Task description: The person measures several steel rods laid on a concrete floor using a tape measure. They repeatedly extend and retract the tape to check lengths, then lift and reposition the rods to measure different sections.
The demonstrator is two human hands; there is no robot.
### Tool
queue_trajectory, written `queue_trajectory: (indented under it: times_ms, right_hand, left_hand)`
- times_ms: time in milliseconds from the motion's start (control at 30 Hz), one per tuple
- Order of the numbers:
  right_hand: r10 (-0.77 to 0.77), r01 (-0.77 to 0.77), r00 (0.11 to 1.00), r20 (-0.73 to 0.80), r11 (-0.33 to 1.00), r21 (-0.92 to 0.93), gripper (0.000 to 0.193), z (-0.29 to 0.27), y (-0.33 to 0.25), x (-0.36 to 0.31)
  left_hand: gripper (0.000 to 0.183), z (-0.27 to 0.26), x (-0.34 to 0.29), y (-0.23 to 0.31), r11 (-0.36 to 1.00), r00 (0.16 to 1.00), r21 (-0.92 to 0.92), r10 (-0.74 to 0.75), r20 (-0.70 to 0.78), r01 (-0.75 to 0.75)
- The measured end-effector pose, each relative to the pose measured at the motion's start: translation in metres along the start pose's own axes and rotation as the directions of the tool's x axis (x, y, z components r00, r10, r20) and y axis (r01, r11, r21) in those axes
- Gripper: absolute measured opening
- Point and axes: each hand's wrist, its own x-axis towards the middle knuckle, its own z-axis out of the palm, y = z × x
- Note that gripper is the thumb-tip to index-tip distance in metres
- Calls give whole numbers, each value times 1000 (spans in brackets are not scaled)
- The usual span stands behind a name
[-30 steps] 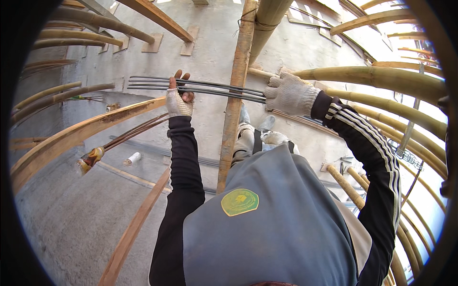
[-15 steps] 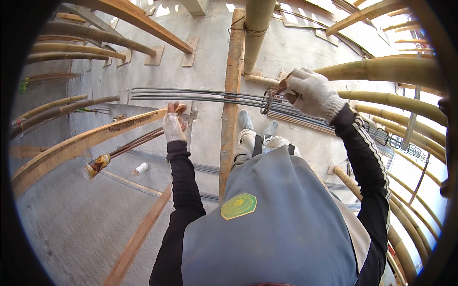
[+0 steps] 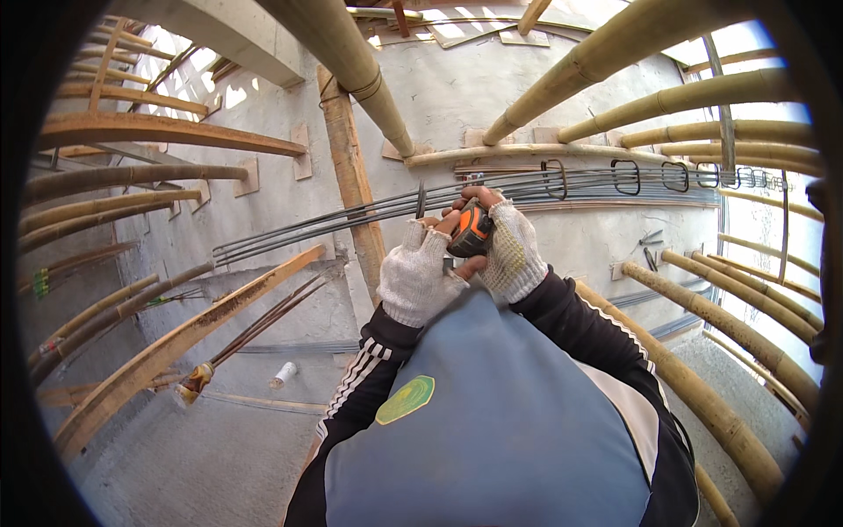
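Note:
An orange-and-black tape measure [image 3: 471, 230] is held close in front of my body. My right hand [image 3: 513, 255], in a white fingerless knit glove, wraps around its right side. My left hand [image 3: 418, 279], gloved the same way, closes in at its left and lower side, fingers against the case. A small grey piece shows below the case between the hands, perhaps the tape's end. Just beyond my hands run long thin steel bars [image 3: 325, 230], lying across an upright-looking timber [image 3: 351, 176]. Bent square stirrups [image 3: 555, 179] hang around the bars to the right.
Bamboo poles [image 3: 580, 70] slant in from the right and top. A timber plank [image 3: 184, 342] and a bundle of thin rods [image 3: 263, 325] stick out at left. A white pipe stub [image 3: 283, 375] stands on the concrete floor. Pliers-like tools [image 3: 650, 250] lie at right.
My right hand has left the stirrup on the bars and now holds the tape measure. The left hand has come right to meet it. The whole view has turned.

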Motion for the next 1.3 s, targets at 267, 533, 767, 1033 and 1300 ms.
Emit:
queue_trajectory:
  times_ms: [267,533,767,1033,1300]
  right_hand:
    - [271,-281,958,97,952,117,38,-33,18,-8]
    - [469,-467,882,49,883,-55,34,-59,9,-2]
    - [421,-421,907,25,906,45,16,-88,11,-2]
    - [176,-145,984,-26,878,457,12,-111,23,-3]
    - [201,-126,972,-124,886,446,21,-87,36,-8]
  left_hand:
    - [60,9,-21,-16,997,990,54,-68,125,61]
    - [53,5,-22,-28,991,954,129,-79,288,43]
    - [53,-7,-25,-36,989,932,130,-115,345,74]
    - [49,-2,-32,-38,989,927,109,-128,353,95]
    - [47,2,-32,-35,985,877,23,-161,452,169]
